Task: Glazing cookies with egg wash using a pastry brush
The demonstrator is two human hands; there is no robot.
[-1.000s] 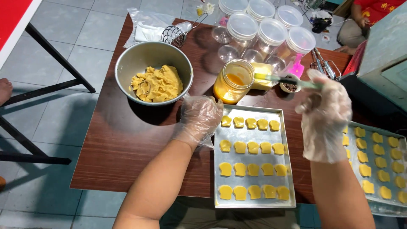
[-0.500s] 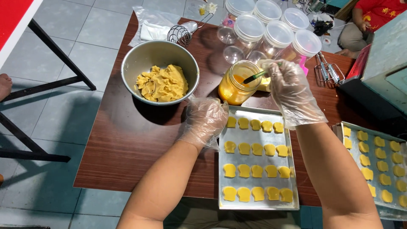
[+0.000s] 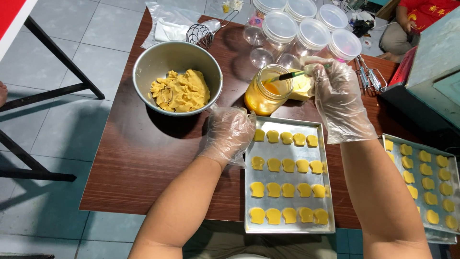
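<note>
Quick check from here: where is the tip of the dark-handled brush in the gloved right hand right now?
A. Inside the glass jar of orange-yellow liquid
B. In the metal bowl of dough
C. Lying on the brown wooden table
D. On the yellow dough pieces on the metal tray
A. The right hand holds the dark-handled brush slanted down, its tip dipped inside the glass jar of orange-yellow liquid, away from tray and bowl.

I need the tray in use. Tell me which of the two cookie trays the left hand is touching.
The near tray, straight ahead of the person. The left hand rests on its top left corner; the other tray lies off at the right edge, past the right arm, untouched.
</note>
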